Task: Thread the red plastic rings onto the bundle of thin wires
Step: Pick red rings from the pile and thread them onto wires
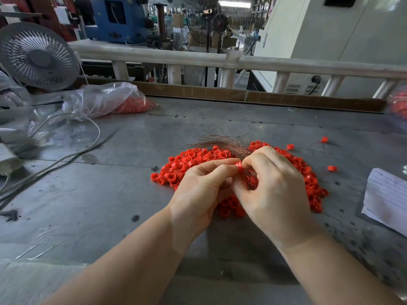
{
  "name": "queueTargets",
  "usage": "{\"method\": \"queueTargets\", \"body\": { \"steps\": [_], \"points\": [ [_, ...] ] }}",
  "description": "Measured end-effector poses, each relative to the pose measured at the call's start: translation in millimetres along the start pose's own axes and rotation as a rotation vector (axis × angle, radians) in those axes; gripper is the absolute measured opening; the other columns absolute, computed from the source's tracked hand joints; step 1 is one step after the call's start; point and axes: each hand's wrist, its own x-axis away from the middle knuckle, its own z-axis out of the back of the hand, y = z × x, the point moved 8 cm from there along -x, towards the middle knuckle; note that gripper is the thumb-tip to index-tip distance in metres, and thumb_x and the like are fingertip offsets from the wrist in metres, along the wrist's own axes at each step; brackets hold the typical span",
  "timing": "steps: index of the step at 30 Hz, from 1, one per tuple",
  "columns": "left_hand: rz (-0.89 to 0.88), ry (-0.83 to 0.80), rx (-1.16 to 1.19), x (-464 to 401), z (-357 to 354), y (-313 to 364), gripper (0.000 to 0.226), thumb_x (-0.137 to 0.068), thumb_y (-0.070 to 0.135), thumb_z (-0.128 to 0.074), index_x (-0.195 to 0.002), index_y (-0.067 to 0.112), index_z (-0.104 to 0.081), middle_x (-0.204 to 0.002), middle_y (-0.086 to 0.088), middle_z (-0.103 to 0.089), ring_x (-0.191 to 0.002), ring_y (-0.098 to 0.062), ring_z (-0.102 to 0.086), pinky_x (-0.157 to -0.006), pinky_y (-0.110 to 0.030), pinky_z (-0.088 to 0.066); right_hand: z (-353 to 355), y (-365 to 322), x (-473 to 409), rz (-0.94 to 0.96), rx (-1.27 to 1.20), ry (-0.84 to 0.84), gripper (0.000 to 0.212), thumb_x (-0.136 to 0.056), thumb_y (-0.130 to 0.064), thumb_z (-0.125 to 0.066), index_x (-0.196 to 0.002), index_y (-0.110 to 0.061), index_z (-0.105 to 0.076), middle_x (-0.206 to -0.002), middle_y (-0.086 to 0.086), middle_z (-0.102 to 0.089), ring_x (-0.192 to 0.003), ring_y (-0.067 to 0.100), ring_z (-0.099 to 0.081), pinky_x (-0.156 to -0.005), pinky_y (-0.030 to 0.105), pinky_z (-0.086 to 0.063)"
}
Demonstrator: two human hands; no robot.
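A: Head view, big to small. Grey metal surface [110, 194], scuffed; a pale railing [198, 59] along its far edge, and beyond that a factory hall with a blue machine [116, 18] far left. Desk fan [37, 56] at far left, a clear bag of red rings [110, 101] just right of it, a grey cable [72, 155] looping toward the near left, paper sheet [385, 199] at the right edge.

B: And the work itself?

A: Loose pile of red rings [189, 159] at centre, mostly under and around the hands; a few strays [332, 168] lie to the right. Right hand [273, 183] is curled around the bundle of thin wires [222, 143], whose coppery ends fan out far and left over the pile. Left hand [198, 188] pinches one red ring [239, 166] between thumb and forefinger, right at the right hand's fingertips.

B: Progress?

A: Early or mid, I'd judge. Rings already on the bundle, if any, are hidden inside the fist, so I cannot count them. The pile is large and the bag is unemptied; most of the job looks undone.
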Motion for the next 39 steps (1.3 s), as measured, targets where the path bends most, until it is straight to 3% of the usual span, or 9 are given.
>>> {"method": "queueTargets", "body": {
  "steps": [10, 21, 28, 33, 39],
  "points": [
    [0.016, 0.023, -0.015, -0.2, 0.3, -2.0, 0.027, -0.082, -0.002, -0.061, -0.065, 0.013, -0.075, -0.068, -0.008, -0.069, -0.059, -0.013, -0.065, -0.056, -0.021, -0.055, -4.6, 1.6, -0.1, -0.046, 0.022, -0.012, 0.02, -0.061, 0.003, -0.076, -0.067, 0.002, -0.057, -0.069, 0.013, -0.058, -0.063, 0.031, -0.057, -0.062, 0.025, -0.036],
    [0.013, 0.043, 0.012, 0.8, 0.1, -2.3, 0.014, -0.083, -0.001, -0.059, -0.081, 0.007, -0.071, -0.068, -0.01, -0.065, -0.06, -0.015, -0.061, -0.057, -0.022, -0.054, -4.2, -4.3, 2.0, 0.01, 0.068, 0.007, 0.023, -0.061, 0.003, -0.078, -0.069, 0.002, -0.057, -0.071, 0.015, -0.058, -0.065, 0.033, -0.058, -0.064, 0.028, -0.037],
    [0.004, 0.032, 0.023, 0.8, 0.6, -3.0, 0.017, -0.084, -0.002, -0.058, -0.079, 0.007, -0.072, -0.067, -0.007, -0.069, -0.059, -0.012, -0.065, -0.058, -0.021, -0.055, -4.4, -7.5, 2.2, 0.025, 0.098, 0.008, 0.022, -0.062, 0.002, -0.078, -0.069, 0.001, -0.057, -0.072, 0.016, -0.058, -0.066, 0.033, -0.059, -0.059, 0.033, -0.048],
    [0.013, -0.038, 0.064, 0.5, -3.6, -2.9, 0.013, -0.065, 0.015, -0.071, -0.076, 0.01, -0.075, -0.072, -0.006, -0.07, -0.064, -0.013, -0.066, -0.06, -0.022, -0.054, -1.2, -3.7, 1.2, 0.006, 0.05, 0.051, 0.015, -0.068, 0.003, -0.072, -0.069, 0.002, -0.058, -0.073, 0.015, -0.058, -0.068, 0.031, -0.058, -0.067, 0.026, -0.039],
    [0.013, -0.029, 0.073, -0.3, -0.9, -4.3, 0.017, -0.059, 0.019, -0.071, -0.075, 0.013, -0.073, -0.073, -0.003, -0.069, -0.069, -0.013, -0.061, -0.065, -0.021, -0.053, 1.9, -2.5, 1.4, 0.004, -0.046, 0.097, 0.012, -0.076, -0.004, -0.065, -0.068, 0.002, -0.059, -0.072, 0.012, -0.056, -0.067, 0.028, -0.055, -0.067, 0.028, -0.043]
  ]
}}
